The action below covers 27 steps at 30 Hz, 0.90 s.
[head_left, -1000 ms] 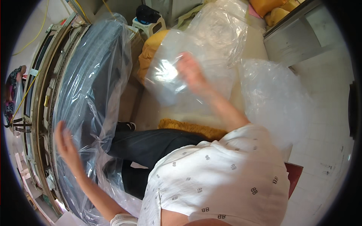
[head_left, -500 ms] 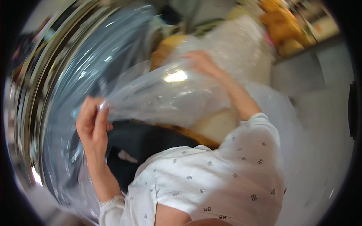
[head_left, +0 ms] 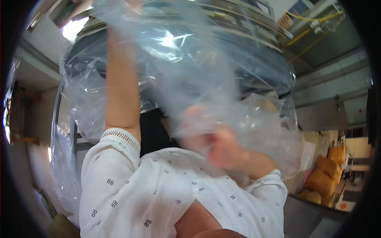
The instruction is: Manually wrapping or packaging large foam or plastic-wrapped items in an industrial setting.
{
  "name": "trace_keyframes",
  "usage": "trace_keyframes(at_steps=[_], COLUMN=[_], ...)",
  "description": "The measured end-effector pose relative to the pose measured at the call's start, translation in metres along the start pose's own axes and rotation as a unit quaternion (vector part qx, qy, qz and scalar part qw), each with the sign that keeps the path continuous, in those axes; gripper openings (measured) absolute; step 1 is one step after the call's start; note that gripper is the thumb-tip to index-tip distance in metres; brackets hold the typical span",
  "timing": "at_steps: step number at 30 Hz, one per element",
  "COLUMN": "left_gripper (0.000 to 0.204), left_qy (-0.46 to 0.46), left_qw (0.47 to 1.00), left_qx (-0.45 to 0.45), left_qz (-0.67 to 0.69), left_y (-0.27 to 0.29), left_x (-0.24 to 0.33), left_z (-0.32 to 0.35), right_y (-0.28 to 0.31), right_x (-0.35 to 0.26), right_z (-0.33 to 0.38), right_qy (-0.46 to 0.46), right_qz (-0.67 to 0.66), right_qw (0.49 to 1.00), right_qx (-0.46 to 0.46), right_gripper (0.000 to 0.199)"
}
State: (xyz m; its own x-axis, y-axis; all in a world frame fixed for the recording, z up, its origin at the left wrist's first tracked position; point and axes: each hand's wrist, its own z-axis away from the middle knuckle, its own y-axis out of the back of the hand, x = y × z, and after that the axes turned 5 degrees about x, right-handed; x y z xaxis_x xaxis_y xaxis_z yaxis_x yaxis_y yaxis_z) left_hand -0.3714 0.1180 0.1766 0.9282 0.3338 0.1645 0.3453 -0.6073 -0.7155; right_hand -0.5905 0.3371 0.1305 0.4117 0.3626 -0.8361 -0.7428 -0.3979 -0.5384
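Note:
A wide clear plastic sheet stretches in front of me, creased and blurred by motion. My left arm reaches far ahead, and my left hand is at the top edge of the picture, its fingers hidden behind bunched plastic. Near my chest, my right hand is curled closed on a gathered part of the sheet; it is smeared by motion. Under the plastic lies a long dark blue-grey bulk, whose kind I cannot make out. Black cloth shows below it, close to my body.
Beyond the dark bulk run long pale rails. A grey metal frame stands at the left with plastic hanging over it. Orange-brown stuffed-looking shapes sit at the right. Yellow cables hang at the upper right.
My view has swung left, so the rails now lie ahead. My left arm has stretched far forward, and my right hand has come back towards my chest with plastic in it.

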Motion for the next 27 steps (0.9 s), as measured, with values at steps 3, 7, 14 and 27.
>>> trace_keyframes(at_steps=[3, 7, 14, 27], left_gripper=[0.034, 0.01, 0.014, 0.032], left_qy=[-0.199, -0.146, 0.148, 0.171], left_qw=[0.908, 0.84, 0.439, 0.213], left_qx=[0.25, 0.231, 0.221, 0.128], left_qz=[-0.27, -0.468, -0.858, -0.953], left_y=[0.061, 0.105, 0.038, 0.138], left_x=[0.156, 0.251, 0.327, 0.264], left_z=[0.001, 0.112, 0.247, 0.058], right_y=[-0.058, -0.1, -0.04, -0.021], right_x=[0.044, 0.056, 0.054, 0.07], right_z=[-0.035, -0.076, -0.273, -0.276], right_qy=[-0.316, -0.059, 0.421, 0.3], right_qz=[-0.256, 0.036, 0.677, 0.785], right_qw=[0.889, 0.888, 0.574, 0.502], right_qx=[-0.211, -0.454, -0.189, -0.205], right_gripper=[0.032, 0.057, 0.056, 0.065])
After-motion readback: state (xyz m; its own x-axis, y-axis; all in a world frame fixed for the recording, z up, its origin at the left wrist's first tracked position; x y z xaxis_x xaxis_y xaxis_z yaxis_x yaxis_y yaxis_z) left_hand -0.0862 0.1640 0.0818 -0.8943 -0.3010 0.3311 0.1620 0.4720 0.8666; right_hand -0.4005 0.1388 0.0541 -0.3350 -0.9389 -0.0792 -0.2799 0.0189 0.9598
